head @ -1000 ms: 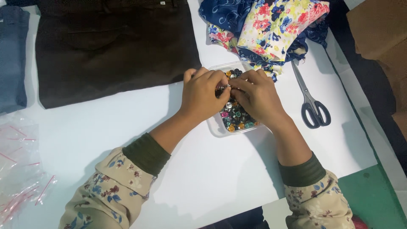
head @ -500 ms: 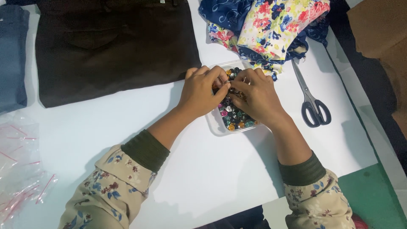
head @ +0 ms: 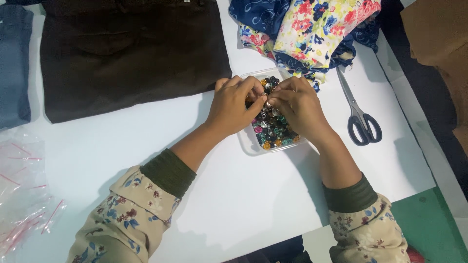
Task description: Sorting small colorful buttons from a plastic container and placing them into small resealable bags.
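Observation:
A small clear plastic box (head: 248, 146) full of colourful shiny buttons or beads (head: 271, 130) sits on the white table (head: 243, 195). Both hands hover over it. My left hand (head: 234, 104) and my right hand (head: 297, 104) meet fingertip to fingertip above the box and pinch a small shiny piece (head: 267, 103) between them. What exactly that piece is stays too small to tell. Both wrists rest low, near the table.
Dark brown cloth (head: 126, 53) lies folded at the back left, blue denim (head: 14, 63) at the far left. Floral and blue fabrics (head: 312, 29) are heaped behind the box. Grey-handled scissors (head: 358, 117) lie to the right. Clear bags with red strips (head: 24, 195) sit front left.
The hands have stayed over the box, with only small finger movements. The fingertips have drawn together on a small piece.

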